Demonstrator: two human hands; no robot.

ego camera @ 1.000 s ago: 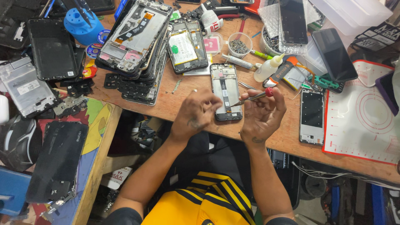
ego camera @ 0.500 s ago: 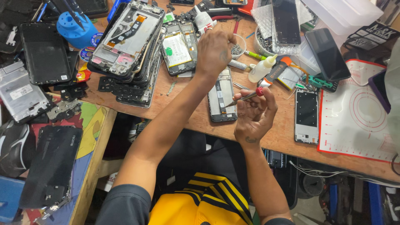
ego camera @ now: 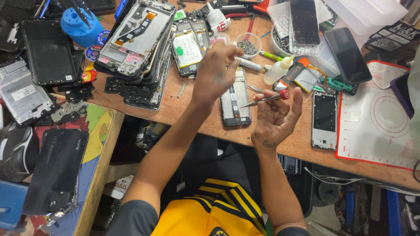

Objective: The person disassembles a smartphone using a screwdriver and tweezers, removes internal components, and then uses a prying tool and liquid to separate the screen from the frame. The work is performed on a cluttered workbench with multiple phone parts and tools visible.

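My left hand (ego camera: 217,72) is raised over the wooden workbench (ego camera: 175,109), forearm running up from the lower left, wrist slightly bent. Its fingers are drawn together at the tips and point toward the small clear cup of screws (ego camera: 248,45), just short of its rim. I cannot tell whether anything is pinched between those fingertips.

My right hand (ego camera: 276,117) is held above the bench edge, palm turned toward me, fingers curled loosely upward. Thumb and forefinger pinch a slim screwdriver (ego camera: 267,99) near its red cap; the metal shaft lies almost level, tip pointing left. The tip hangs over the right edge of the opened phone (ego camera: 236,98); whether it touches, I cannot tell.

That opened phone lies flat, internals up, lengthwise between my two hands, near the front edge of the bench. It is partly covered by my left hand at its upper end.

Surroundings: a stack of stripped phone frames (ego camera: 138,39) lies to the upper left, with another opened handset showing its battery (ego camera: 188,46) beside it. A small white squeeze bottle (ego camera: 280,70) lies tilted just right of the screw cup. A bare phone frame (ego camera: 324,114) lies right of my right hand, next to a white mat with red edging (ego camera: 380,126). A blue tool holder (ego camera: 81,27) stands at the far left.
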